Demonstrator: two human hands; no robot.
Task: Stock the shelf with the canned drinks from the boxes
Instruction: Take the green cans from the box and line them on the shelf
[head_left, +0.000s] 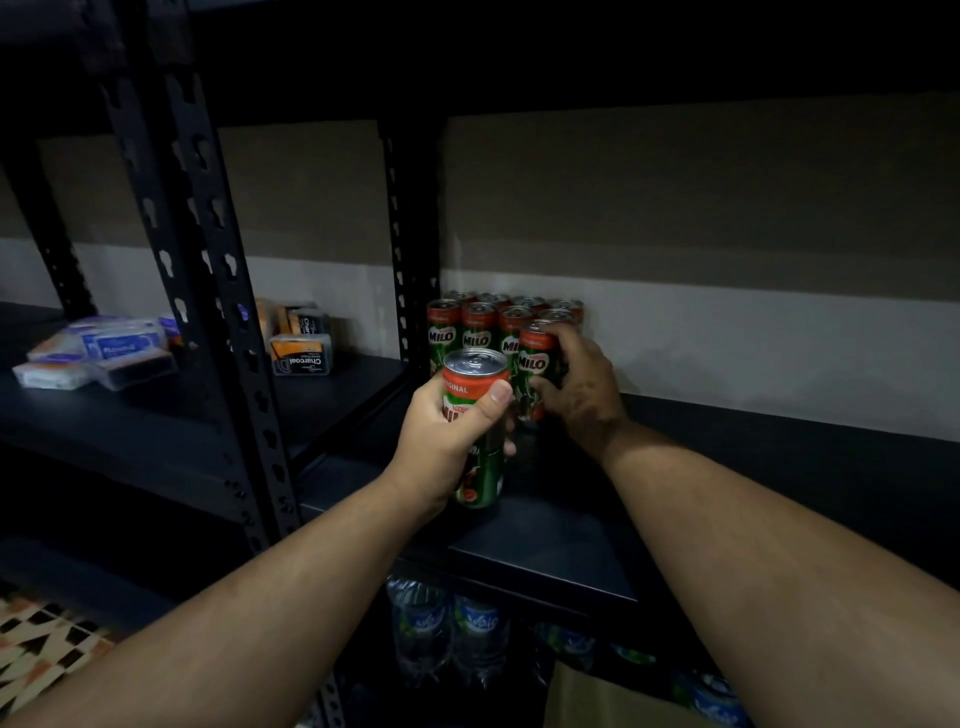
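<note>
My left hand (449, 441) grips a green and red Milo can (475, 395), held upright a little above the front of the black shelf (545, 540). Further in, my right hand (576, 384) holds a second Milo can (535, 358), which stands on the shelf at the right front of a cluster. That cluster is several Milo cans (478, 325) standing in rows against the back wall, beside the shelf's upright post.
Black metal uprights (208, 291) split the rack into bays. The left bay holds packs of charcoal goods (301, 353) and plastic-wrapped packets (98, 348). Water bottles (447, 629) stand on the level below. A cardboard box corner (597, 701) shows at the bottom.
</note>
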